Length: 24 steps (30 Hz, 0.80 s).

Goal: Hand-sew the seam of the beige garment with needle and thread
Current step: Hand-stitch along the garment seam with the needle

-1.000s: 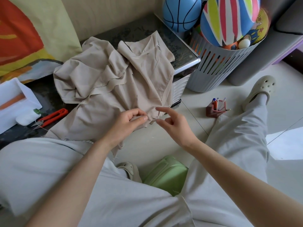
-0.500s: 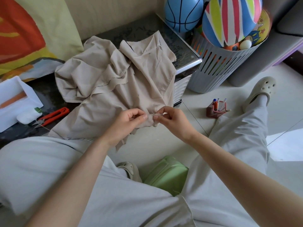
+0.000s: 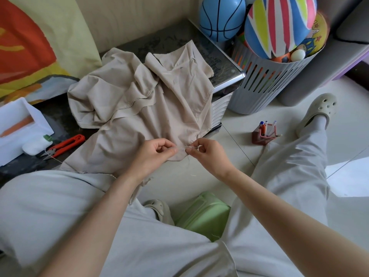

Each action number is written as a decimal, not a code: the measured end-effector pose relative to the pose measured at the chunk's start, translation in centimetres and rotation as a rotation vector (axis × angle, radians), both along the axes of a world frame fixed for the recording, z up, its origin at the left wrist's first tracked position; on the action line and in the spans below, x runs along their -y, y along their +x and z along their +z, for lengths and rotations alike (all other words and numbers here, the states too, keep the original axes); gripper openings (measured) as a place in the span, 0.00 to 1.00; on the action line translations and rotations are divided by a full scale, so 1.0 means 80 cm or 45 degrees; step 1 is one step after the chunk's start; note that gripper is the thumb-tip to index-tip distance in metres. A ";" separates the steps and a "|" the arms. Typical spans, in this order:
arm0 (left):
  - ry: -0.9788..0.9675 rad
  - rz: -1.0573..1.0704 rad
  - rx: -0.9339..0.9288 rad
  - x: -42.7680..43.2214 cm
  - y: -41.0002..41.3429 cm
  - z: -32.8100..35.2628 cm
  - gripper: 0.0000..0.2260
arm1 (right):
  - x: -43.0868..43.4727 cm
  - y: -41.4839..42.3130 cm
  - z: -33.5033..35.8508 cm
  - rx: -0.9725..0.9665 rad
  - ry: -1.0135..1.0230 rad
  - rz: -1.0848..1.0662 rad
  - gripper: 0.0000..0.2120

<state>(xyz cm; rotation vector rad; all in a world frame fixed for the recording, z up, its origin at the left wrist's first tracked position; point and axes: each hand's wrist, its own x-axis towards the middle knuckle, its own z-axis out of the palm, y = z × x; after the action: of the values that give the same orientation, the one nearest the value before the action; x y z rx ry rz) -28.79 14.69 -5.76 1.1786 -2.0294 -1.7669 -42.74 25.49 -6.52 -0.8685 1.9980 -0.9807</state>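
Head view: the crumpled beige cotton garment (image 3: 139, 108) lies over a dark low table (image 3: 219, 62). The left hand (image 3: 157, 151) pinches its lower hem, fingers curled tight on the cloth. Just right of that hem, the right hand (image 3: 205, 154) pinches the pale thread (image 3: 192, 146); the needle is too fine to make out. Right of the garment, a grey slotted plastic basket (image 3: 265, 84) holds a striped ball (image 3: 279, 25), and a small red pen holder (image 3: 263, 134) holds pens. Left of the garment, a white box (image 3: 18, 126) is cut off by the frame.

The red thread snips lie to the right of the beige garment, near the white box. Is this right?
Not quite. The head view shows the red thread snips to the left of the beige garment, near the white box.
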 end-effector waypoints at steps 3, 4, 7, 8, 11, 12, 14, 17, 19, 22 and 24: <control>0.002 0.017 -0.010 0.000 -0.002 0.002 0.06 | -0.002 0.004 0.001 -0.085 -0.015 -0.013 0.07; 0.004 0.029 -0.013 0.000 -0.003 0.002 0.06 | -0.002 0.006 0.004 -0.123 -0.017 -0.022 0.06; 0.002 0.072 -0.005 0.000 -0.002 0.005 0.06 | -0.007 0.012 0.013 -0.145 -0.011 -0.075 0.06; 0.001 0.079 -0.004 0.000 -0.002 0.005 0.06 | -0.009 0.014 0.015 -0.134 -0.043 -0.088 0.06; -0.002 0.105 -0.013 -0.003 -0.003 0.010 0.06 | -0.015 0.021 0.021 -0.206 -0.204 -0.085 0.11; 0.003 0.121 -0.022 -0.003 -0.004 0.011 0.06 | -0.017 0.024 0.021 -0.223 -0.244 -0.082 0.12; 0.005 0.144 -0.033 -0.003 -0.005 0.014 0.06 | -0.018 0.028 0.020 -0.213 -0.268 -0.068 0.12; -0.014 0.159 -0.032 -0.004 -0.003 0.019 0.06 | -0.019 0.032 0.015 -0.188 -0.217 -0.004 0.10; -0.031 0.161 -0.029 -0.005 -0.003 0.020 0.06 | -0.019 0.034 0.014 -0.194 -0.197 0.024 0.11; -0.002 0.183 -0.043 -0.005 -0.003 0.020 0.07 | -0.018 0.038 0.014 -0.210 -0.179 0.049 0.13; 0.000 0.189 -0.044 -0.004 -0.003 0.019 0.07 | -0.017 0.039 0.014 -0.204 -0.142 0.073 0.14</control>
<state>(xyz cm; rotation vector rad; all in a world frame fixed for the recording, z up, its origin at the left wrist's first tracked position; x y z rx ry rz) -29.06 15.04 -4.23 1.2545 -1.8702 -1.7052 -39.59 26.89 -5.40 -1.0895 2.0543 -1.0257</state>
